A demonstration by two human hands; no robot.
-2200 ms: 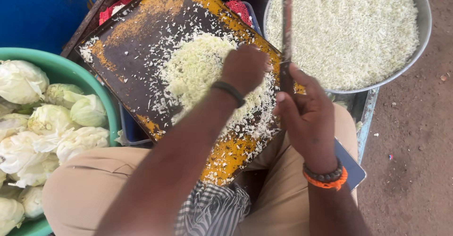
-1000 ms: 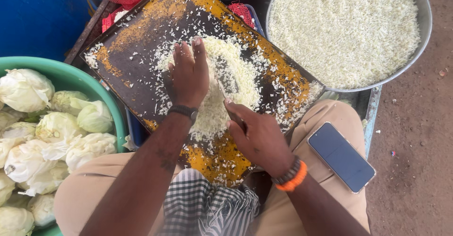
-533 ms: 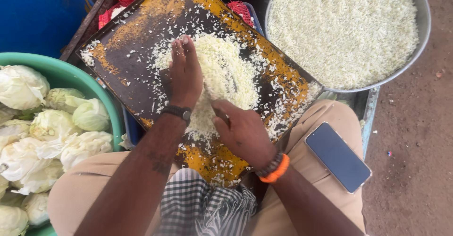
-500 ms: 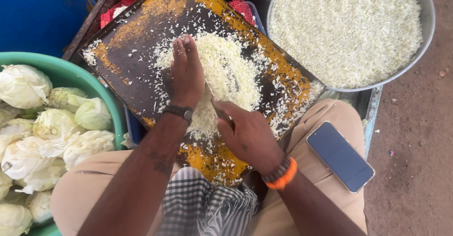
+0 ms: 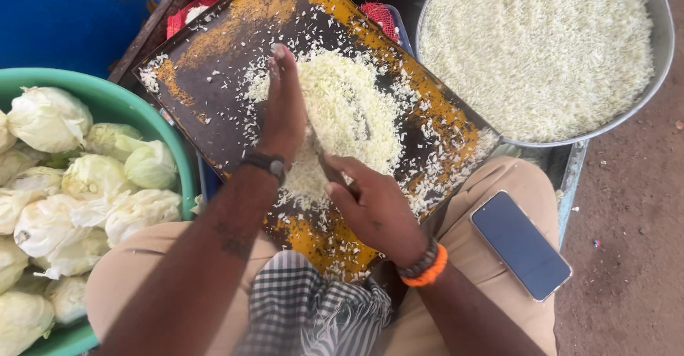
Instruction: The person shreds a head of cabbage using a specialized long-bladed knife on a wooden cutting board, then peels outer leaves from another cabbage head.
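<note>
One chopping board (image 5: 214, 64), one steel bowl (image 5: 659, 50), one green tub (image 5: 142, 100), one phone (image 5: 520, 245).

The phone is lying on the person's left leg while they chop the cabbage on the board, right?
Not quite. The head view shows the flat dark phone resting on the person's right leg, beside the right hand with the orange wristband. The rest holds: both hands work the pile of shredded white cabbage on the dark, yellow-stained chopping board.

Worn wooden board (image 5: 214, 78), shiny metal bowl (image 5: 659, 57), glossy phone (image 5: 520, 245).
</note>
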